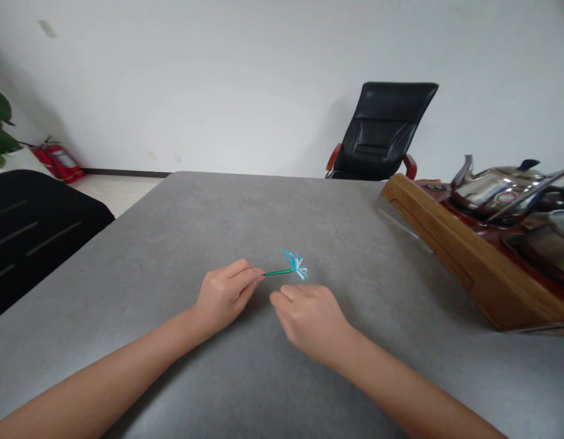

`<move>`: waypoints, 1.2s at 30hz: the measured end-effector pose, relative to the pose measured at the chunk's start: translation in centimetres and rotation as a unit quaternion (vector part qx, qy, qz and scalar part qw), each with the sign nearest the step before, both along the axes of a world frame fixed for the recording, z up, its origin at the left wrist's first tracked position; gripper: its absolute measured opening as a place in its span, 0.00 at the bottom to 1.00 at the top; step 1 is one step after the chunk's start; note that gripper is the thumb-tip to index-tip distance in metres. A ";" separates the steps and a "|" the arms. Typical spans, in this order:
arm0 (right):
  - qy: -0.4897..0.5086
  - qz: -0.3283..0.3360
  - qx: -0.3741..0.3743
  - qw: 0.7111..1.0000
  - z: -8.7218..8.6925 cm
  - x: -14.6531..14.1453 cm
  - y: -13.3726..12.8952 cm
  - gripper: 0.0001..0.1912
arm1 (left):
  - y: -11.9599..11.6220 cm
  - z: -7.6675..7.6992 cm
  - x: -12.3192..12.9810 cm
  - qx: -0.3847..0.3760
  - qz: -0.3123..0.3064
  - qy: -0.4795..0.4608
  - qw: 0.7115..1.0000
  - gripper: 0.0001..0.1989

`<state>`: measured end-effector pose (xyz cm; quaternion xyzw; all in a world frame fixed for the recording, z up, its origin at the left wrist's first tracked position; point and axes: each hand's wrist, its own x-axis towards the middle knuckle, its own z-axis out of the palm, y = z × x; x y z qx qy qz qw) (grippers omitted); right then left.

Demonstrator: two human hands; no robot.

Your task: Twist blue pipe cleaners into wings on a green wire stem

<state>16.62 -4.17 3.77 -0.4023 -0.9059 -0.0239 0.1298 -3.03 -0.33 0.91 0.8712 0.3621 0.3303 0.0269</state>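
Observation:
Between the thumb and fingers of my left hand (227, 291) is the thin green stem of a small artificial flower (299, 266). Its stem points right, level above the table, and ends in thin blue and white, bead-like loops. My right hand (309, 314) is just below and to the right of the stem, apart from the flower. Its fingers are curled in and pressed together, and whatever they may hold is hidden.
Both forearms are over a grey table (245, 213). On the right stands a wooden tea tray (446, 256) with a metal kettle (501, 189) and another metal pot (553, 244). A black office chair (385, 131) is behind the table; another black chair (39, 231) is at left.

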 end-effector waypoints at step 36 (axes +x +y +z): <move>0.662 -0.116 -0.407 0.619 -2.6 0.3 2.4 0.08 | -0.5 2.1 1.8 -0.476 -0.011 -0.281 0.833 0.11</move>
